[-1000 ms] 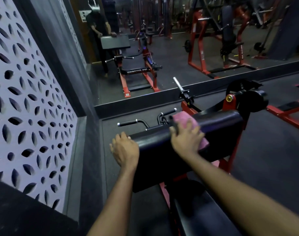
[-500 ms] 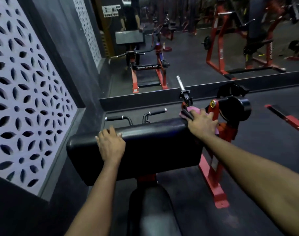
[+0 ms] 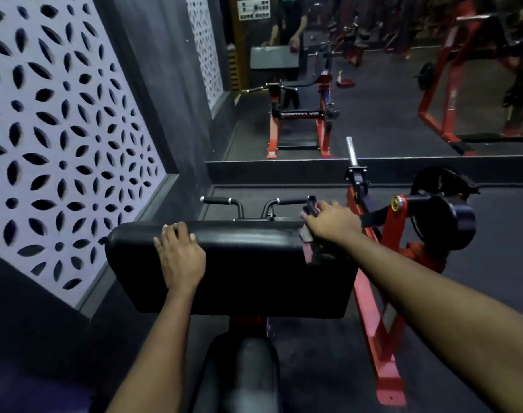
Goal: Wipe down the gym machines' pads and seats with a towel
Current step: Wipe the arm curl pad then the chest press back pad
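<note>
Your towel (image 3: 308,251) is soft, light and limp. It bunches instead of sliding flat, so hold it through a thick fold and press it with the heel of your palm. Right now it sits at the right end of the pad (image 3: 248,269), draped over that corner. Your right hand (image 3: 333,223) is on top of it with the fingers curled round the cloth. In this dim light it looks as if most of the cloth is tucked under your palm, but I can't be sure.

Your left hand (image 3: 181,259) lies flat on the pad's top edge towards the left end. Its fingers are fairly straight and hold nothing, only bracing.

The pad itself should feel firm under a smooth, slightly slick cover, and it probably gives a little under pressure.

The count is one towel, one pad, one seat (image 3: 251,365) just below the pad and two handles (image 3: 221,201) just behind it.
</note>
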